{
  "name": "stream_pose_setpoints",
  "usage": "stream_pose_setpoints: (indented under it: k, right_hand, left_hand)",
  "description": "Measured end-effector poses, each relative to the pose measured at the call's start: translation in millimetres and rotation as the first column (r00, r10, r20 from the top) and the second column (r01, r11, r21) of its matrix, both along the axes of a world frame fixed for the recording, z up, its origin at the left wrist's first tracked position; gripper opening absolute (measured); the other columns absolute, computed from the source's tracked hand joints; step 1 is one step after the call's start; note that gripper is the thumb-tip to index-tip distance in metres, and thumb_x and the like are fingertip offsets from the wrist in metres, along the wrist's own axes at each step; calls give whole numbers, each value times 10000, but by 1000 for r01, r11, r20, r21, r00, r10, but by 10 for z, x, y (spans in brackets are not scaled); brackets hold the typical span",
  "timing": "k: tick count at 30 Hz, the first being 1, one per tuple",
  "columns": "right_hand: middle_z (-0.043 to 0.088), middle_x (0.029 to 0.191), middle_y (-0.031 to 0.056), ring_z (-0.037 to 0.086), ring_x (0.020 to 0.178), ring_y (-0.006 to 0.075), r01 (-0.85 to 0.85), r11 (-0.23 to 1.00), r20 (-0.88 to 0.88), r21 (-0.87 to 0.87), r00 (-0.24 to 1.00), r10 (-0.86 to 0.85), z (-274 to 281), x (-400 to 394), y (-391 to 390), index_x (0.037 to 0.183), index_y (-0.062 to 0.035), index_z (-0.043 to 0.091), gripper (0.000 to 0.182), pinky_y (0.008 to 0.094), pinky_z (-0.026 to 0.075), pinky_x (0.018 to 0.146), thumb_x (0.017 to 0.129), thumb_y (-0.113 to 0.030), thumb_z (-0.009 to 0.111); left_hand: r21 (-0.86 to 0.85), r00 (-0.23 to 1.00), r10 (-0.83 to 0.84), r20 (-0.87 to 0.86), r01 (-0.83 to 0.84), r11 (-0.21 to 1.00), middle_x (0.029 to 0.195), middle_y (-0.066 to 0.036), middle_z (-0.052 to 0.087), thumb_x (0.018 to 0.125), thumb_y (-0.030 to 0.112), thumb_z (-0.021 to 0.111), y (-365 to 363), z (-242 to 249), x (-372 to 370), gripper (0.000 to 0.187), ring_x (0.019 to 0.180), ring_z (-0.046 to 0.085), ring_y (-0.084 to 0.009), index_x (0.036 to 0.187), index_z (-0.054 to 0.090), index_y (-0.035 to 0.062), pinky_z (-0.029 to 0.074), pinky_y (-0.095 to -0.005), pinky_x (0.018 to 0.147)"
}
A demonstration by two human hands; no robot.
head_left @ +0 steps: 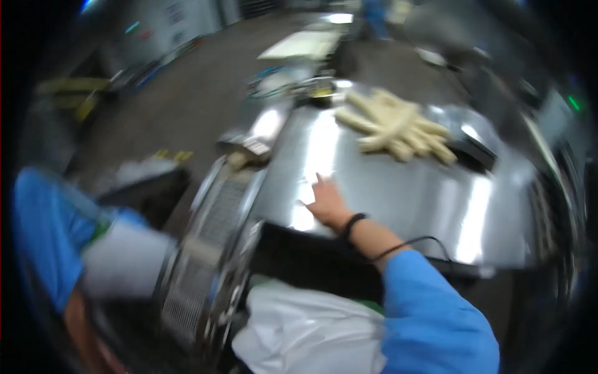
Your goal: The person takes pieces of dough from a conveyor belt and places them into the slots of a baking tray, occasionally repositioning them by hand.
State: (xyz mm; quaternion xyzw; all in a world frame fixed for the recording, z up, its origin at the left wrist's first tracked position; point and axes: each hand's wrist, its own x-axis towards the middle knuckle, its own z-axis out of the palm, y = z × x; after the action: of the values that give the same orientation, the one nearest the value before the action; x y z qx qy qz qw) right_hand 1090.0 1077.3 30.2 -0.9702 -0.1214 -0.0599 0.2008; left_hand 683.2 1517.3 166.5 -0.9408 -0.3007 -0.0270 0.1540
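Observation:
My right hand reaches over a shiny steel table, near its left edge. A finger points forward and the thumb sticks out to the side, with nothing held. Motion blur hides whether the fingertips touch the metal. A dark band with a thin cord circles the wrist. Farther back on the table, a heap of long pale dough-like sticks lies crossed and piled, apart from my hand. My left hand is out of view.
A narrow mesh conveyor runs along the table's left side. Beside it at left stands a person in a blue sleeve and white apron. A metal container sits behind the dough-like sticks, and a pale board lies farther back.

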Motion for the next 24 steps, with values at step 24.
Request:
stream_pose_setpoints:
  k: [24]
  right_hand:
    - [279, 1545, 202, 258, 1429, 360, -392, 877, 311, -279, 827, 469, -134, 1080, 1991, 1497, -51, 288, 632, 493, 230, 1155, 900, -91, 494]
  left_hand:
    - [-339, 123, 831, 543, -873, 350, 1475, -272, 361, 966, 392, 533, -1074, -718, -3059, 648, 1387, 285, -445, 1408, 387, -59, 225, -466, 1152]
